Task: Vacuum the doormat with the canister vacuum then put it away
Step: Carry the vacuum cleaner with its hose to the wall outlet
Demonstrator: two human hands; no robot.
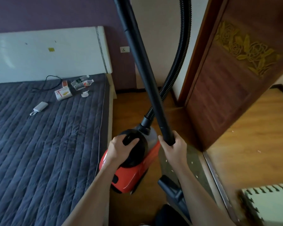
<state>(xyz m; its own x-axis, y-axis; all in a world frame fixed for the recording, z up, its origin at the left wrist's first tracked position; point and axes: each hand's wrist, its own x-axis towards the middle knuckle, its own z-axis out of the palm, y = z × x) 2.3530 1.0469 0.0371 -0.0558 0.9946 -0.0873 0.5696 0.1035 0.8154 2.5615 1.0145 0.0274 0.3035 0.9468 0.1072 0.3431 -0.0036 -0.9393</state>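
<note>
A red and black canister vacuum [131, 175] sits low between the bed and the doorway. My left hand [121, 148] grips the black carry handle on its top. My right hand [173, 148] is closed around the lower part of the black wand [142, 62], which rises steeply to the top of the view. The ribbed black hose [181, 51] arcs from the canister's front up past the door frame. The floor nozzle [170, 188] shows below my right forearm, partly hidden. A pale ribbed doormat [271, 203] lies at the lower right, past the threshold.
A bed [39, 144] with a grey quilted cover fills the left, with bottles, a box, a cable and a power bank on it. An open carved wooden door [235, 79] stands on the right. A wall socket [124, 49] is on the purple wall. Small crumbs dot the threshold and wooden floor.
</note>
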